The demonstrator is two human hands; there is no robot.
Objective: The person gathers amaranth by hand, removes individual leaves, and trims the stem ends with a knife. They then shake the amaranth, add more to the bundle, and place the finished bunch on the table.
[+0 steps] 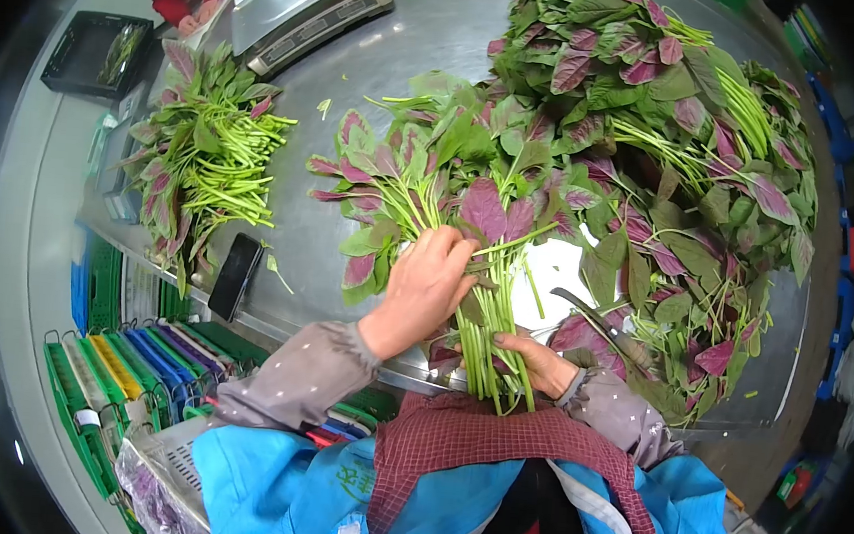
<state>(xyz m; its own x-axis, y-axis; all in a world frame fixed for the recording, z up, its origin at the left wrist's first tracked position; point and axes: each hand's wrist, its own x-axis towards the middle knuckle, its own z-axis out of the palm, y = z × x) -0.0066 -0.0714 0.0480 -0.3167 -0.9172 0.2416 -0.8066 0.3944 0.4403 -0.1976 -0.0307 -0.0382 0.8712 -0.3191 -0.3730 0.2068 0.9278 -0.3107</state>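
A bunch of purple-and-green leafy stems (488,322) is held upright over the near edge of the metal table (335,39). My left hand (423,287) is closed round its upper part, just below the leaves. Lower down, my right hand (538,364) grips the same stems from the right side, its fingers partly hidden behind them. More loose leafy stems (403,185) lie just beyond my left hand. A knife with a curved blade (598,326) rests on leaves and a white sheet (552,277) to the right of the bunch.
A large heap of leafy stems (660,115) covers the right side. At the left lie a stacked pile of stems (210,150) and a black phone (236,274). Behind are a scale (316,22), a black crate (93,52) and another person's hands (198,18). Coloured crates (128,364) stand below.
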